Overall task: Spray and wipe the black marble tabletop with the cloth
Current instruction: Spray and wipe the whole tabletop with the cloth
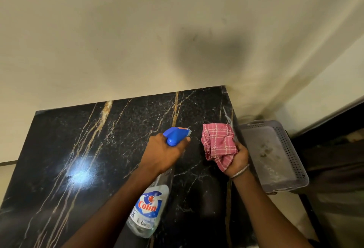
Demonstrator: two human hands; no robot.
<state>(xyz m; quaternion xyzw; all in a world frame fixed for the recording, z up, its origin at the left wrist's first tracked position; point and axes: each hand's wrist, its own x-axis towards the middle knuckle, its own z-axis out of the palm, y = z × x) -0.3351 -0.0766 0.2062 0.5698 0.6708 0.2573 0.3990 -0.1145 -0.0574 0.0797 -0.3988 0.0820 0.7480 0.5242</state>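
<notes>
- While the left hand (163, 152) grips the neck of the spray bottle (150, 206), fingers wrapped tight around it, the bottle is held above the black marble tabletop (82, 149).
- Bottle's long axis runs from the near edge toward the wall (137, 41); the blue spray head (176, 134) is at the far end, nozzle aimed away and slightly right.
- Label reads "Colin" in red on blue and white; the smaller print is illegible.
- Right hand (237, 159) is clenched on a bunched pink checked cloth (218, 145), held over the tabletop's right edge, just beside the spray head.
- A bangle (239, 172) circles the right wrist.
- A grey perforated basket (275, 157) sits right of the tabletop.
</notes>
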